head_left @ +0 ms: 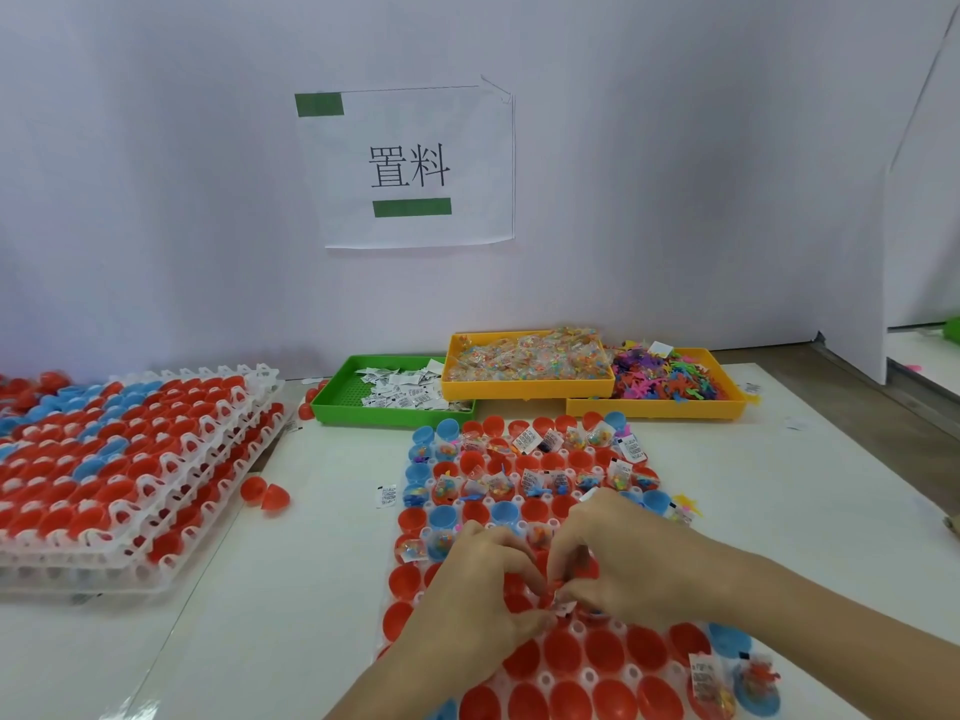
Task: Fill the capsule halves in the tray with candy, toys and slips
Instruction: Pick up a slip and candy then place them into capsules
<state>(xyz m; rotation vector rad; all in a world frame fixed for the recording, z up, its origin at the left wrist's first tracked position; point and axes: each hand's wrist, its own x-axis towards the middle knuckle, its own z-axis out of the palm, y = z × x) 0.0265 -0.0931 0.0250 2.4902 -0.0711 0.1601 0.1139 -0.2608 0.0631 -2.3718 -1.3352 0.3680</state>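
Note:
A white tray [587, 675] of red and blue capsule halves lies in front of me. Its far rows hold candy packets, small toys and printed slips, and the near red halves [602, 649] are mostly bare. Both hands meet over the tray's middle. My left hand [478, 584] has its fingers curled, and my right hand [623, 558] pinches a small white slip [563, 608] at the fingertips. What else the fingers hold is hidden. Supplies sit behind: a green tray of slips [395, 389], a yellow tray of candy packets [524, 363] and a yellow tray of toys [665, 381].
A stack of white trays [130, 459] filled with red and blue halves stands at the left. Two loose red halves [265, 493] and a stray slip [385, 496] lie on the white table between stack and tray. A wall with a paper sign [410, 166] closes the back.

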